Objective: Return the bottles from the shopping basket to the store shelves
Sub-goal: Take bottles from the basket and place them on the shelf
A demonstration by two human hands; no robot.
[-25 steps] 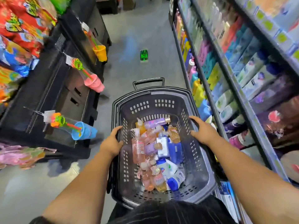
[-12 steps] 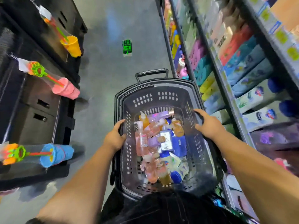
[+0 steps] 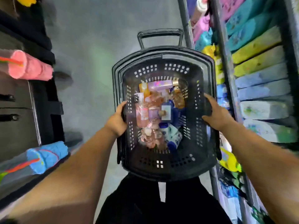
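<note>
Left hand [image 3: 116,122]: your fingers curl over the left rim of the shopping basket [image 3: 161,169] and grip it.
Right hand [image 3: 217,116]: your fingers and thumb clamp the right rim.
Bottles [image 3: 159,110]: heaped on the basket bottom, between your two sets of fingertips and below them; pink, purple, orange and blue.
Pull handle [image 3: 159,32]: at the far end, well beyond your fingers.
Store shelves [image 3: 258,73]: just outside your right knuckles, stocked with coloured packs.
Blur: labels unreadable.
</note>
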